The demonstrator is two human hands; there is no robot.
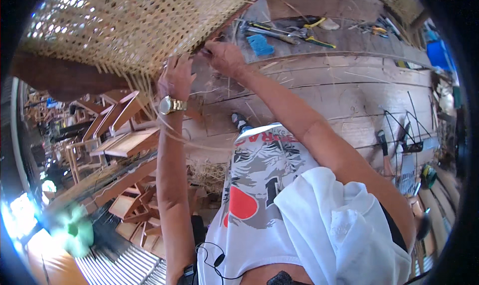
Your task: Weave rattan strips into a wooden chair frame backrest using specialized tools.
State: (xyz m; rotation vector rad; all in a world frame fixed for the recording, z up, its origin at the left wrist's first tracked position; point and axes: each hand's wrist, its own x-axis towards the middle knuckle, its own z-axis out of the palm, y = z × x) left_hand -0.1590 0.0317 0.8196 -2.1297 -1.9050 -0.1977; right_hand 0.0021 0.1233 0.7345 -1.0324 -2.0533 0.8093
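A sheet of woven cane webbing (134, 28) stretches over a dark wooden frame (62, 75) at the upper left. Loose cane strands (144, 88) hang from its near corner and curl past my left wrist. My left hand (175, 78), below a gold watch (172, 105), rests its outstretched fingers against the webbing's edge at that corner, thumb apart. Just to the right, my right hand (225, 58) is closed in a pinch beside the frame's edge. What lies between its fingertips is too small and shadowed to make out.
Across the wooden bench (319, 93) lie cane scraps. Pliers and a hammer (272, 33) lie at the back beside a blue rag (260, 45). Stacked wooden chair parts (124, 140) crowd the left, near a spinning green fan (74, 230). More tools (404, 140) are at the right.
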